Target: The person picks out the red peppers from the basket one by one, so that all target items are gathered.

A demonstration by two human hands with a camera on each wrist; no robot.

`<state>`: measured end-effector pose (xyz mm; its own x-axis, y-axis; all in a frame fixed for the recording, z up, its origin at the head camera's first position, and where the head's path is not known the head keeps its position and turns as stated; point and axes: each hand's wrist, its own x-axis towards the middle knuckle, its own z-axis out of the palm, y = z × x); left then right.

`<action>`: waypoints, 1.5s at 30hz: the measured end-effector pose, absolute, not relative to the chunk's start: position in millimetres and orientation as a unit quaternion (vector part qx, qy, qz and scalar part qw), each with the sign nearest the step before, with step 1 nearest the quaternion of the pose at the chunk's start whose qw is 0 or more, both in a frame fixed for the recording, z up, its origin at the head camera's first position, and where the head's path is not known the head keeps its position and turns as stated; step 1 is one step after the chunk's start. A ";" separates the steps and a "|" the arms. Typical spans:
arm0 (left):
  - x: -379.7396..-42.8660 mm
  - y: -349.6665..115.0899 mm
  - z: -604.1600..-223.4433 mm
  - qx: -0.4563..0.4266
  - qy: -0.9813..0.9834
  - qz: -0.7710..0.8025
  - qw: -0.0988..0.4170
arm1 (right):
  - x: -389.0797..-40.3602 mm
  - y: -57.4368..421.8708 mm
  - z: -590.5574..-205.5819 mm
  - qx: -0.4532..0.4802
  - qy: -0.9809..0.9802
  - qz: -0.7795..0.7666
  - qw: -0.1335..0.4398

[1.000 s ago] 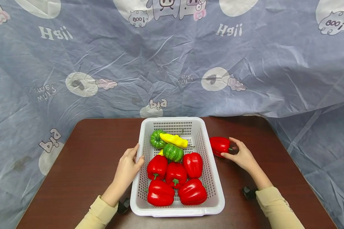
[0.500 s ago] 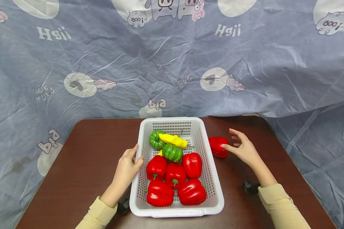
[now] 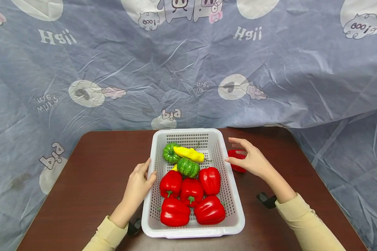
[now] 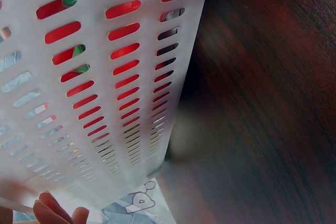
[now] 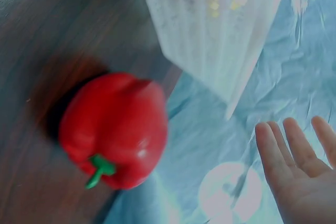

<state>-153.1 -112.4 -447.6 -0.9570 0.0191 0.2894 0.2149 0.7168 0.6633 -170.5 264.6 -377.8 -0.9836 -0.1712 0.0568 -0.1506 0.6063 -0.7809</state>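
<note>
A white slotted basket (image 3: 191, 233) stands mid-table with several red bell peppers (image 3: 191, 190), two green ridged pumpkin-like vegetables (image 3: 189, 168) and a long yellow pepper (image 3: 188, 153) inside. My left hand (image 3: 138, 183) holds the basket's left rim, thumb over the edge; its fingertips (image 4: 50, 211) show by the rim in the left wrist view. Outside the right wall, another red bell pepper (image 5: 121, 124) lies on the table. My right hand (image 3: 251, 158), fingers spread and holding nothing, hovers over it, fingertips near the right rim. It partly hides this pepper in the head view.
The dark wooden table (image 3: 91, 181) extends on both sides of the basket. A blue-grey printed cloth (image 3: 128, 69) hangs behind it. Part of another yellow vegetable (image 3: 175, 168) peeks out beneath the green ones. Black wrist cameras (image 3: 266, 200) sit under both forearms.
My right hand has let go of the red bell pepper outside the basket, drawn back to the right, then moved left over it toward the rim. The left hand stays on the basket.
</note>
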 end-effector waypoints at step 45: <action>-152.2 -113.1 -446.5 -0.068 -0.916 -0.374 0.129 | -176.2 183.5 -399.7 -0.237 0.943 -0.125 0.197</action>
<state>-152.2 -113.1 -446.5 -0.9575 0.0276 0.2871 0.2206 0.7113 0.6674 -176.2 183.5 -399.7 -0.8104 -0.4961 -0.3116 -0.3975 0.8564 -0.3296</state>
